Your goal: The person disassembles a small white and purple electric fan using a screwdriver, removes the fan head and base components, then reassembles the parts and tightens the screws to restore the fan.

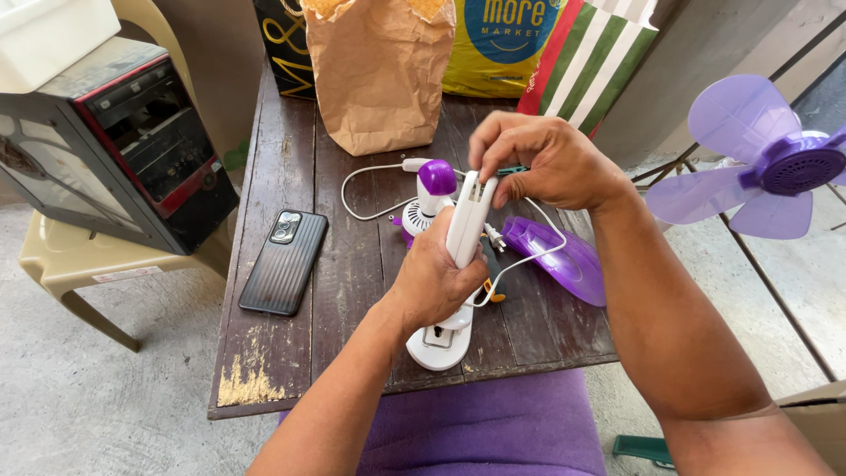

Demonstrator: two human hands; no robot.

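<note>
- The left hand [432, 282] is wrapped around the lower part of a white plastic fan stand column [469, 220], gripping it upright over the counter.
- The right hand [542, 159] comes in from two o'clock and pinches the top end of that column with its fingertips, the other fingers curled.
- The column rises from a round white plastic base [439, 345] that rests on the counter near its front edge, at six o'clock from the hands.
- A thin white power cord [366, 189] loops from behind the hands toward nine o'clock; its plug [496, 238] dangles just beside the column.
- Just behind the column, at eleven o'clock, stands a small white and purple fan motor housing [432, 189].
- At three o'clock from the left hand lies a translucent purple plastic cover piece [568, 260], flat on the counter.
- The dark weathered wooden counter [291, 353] has worn, flaking paint at its near left corner.
- At nine o'clock lies a black ribbed smartphone [284, 261], face down.
- At twelve o'clock stands a crumpled brown paper bag [379, 75], with a yellow bag [502, 44] and a striped red, green and white bag [599, 57] behind it.
- Far at nine o'clock a black computer tower case [115, 141] sits on a beige plastic chair [62, 264].
- At two o'clock, off the counter, is a purple fan blade wheel [758, 159].
</note>
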